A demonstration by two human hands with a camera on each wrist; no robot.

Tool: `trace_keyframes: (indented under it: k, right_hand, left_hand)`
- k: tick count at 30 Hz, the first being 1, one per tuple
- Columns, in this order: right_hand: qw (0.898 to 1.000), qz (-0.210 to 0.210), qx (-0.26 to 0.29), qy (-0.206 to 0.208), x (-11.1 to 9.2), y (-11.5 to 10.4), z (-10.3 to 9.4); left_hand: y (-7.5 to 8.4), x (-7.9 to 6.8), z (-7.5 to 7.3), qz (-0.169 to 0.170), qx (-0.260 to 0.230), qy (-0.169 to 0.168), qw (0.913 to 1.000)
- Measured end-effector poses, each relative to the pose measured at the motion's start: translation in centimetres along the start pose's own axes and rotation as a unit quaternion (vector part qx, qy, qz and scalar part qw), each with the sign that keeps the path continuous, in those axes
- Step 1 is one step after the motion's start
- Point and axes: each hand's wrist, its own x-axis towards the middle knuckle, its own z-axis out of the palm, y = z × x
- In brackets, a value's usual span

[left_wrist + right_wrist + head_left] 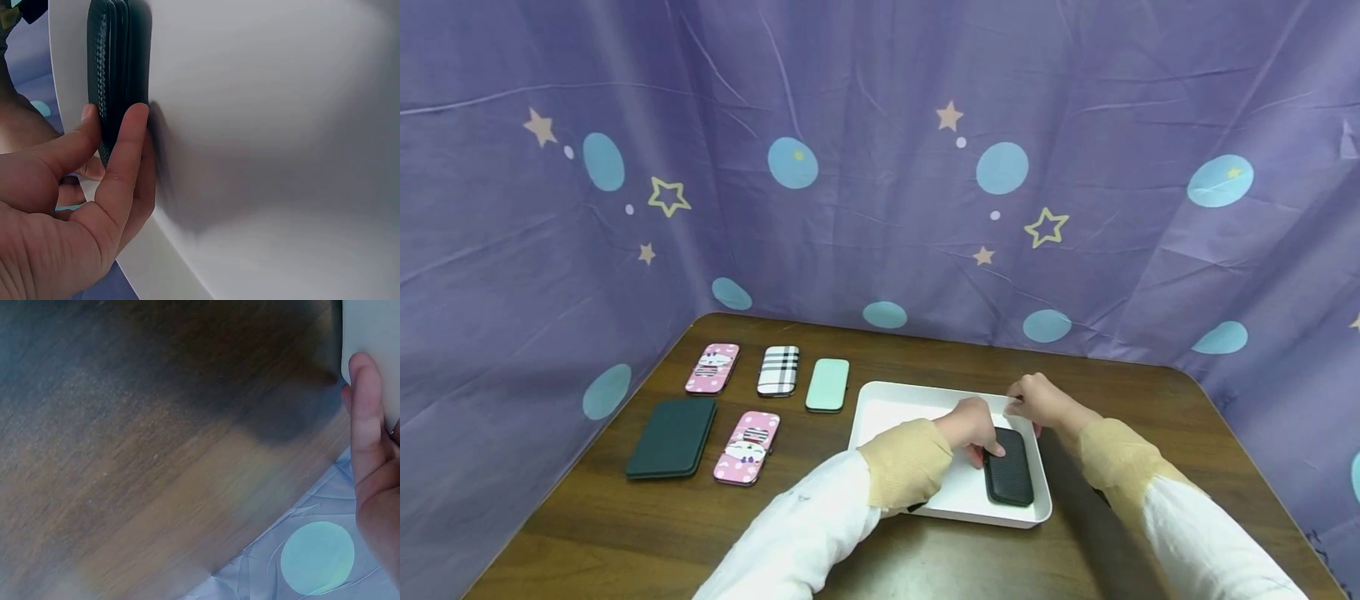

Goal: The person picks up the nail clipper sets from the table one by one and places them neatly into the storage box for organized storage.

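Note:
A black wallet-like case (1009, 468) with a textured cover lies along the right side of a white tray (917, 398). My left hand (973, 425) pinches the case near its far end, thumb on one face and fingers on the other. In the left wrist view, the stitched edge and layered sides of the black case (115, 56) show between the thumb and fingers of my left hand (81, 206). At the tray's far right corner, my right hand (1037, 402) grips the rim. The right wrist view has the fingers of my right hand (369, 425) against the tray wall (369, 331).
Left of the tray are a mint case (828, 385), a plaid case (778, 371), two pink cartoon cases (712, 368) and a dark green square wallet-like case (673, 438). All rest on the wooden table (587, 533). A purple curtain (880, 225) hangs behind the table.

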Motion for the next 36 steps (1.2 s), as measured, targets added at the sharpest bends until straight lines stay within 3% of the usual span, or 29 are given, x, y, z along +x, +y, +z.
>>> trace_keyframes:
  k: [6,15,20,22,29,36]
  right_hand:
    - [1.000,0.002,-0.005,0.003,0.0,-0.1,0.0]
    - [1.000,0.006,-0.016,0.020,0.0,-0.1,0.4]
    - [0.999,0.004,-0.038,0.035,-0.1,0.1,0.6]
    - [0.998,0.001,-0.046,0.040,-0.2,0.1,0.8]
    - [0.994,-0.016,-0.077,0.070,-0.1,0.4,1.1]
    - [0.992,-0.018,-0.089,0.083,-0.1,0.6,1.2]
  left_hand:
    - [-0.1,0.1,0.2,-0.001,0.012,0.003,0.9999]
    - [0.2,-0.6,0.1,0.018,0.111,0.023,0.9934]
    - [0.3,-0.7,0.4,0.054,0.212,0.060,0.9739]
    - [0.3,-0.7,0.5,0.061,0.231,0.069,0.9686]
    - [0.0,-0.7,0.6,0.053,0.192,0.074,0.9773]
    - [-0.1,-0.7,-0.1,0.054,0.174,0.047,0.9821]
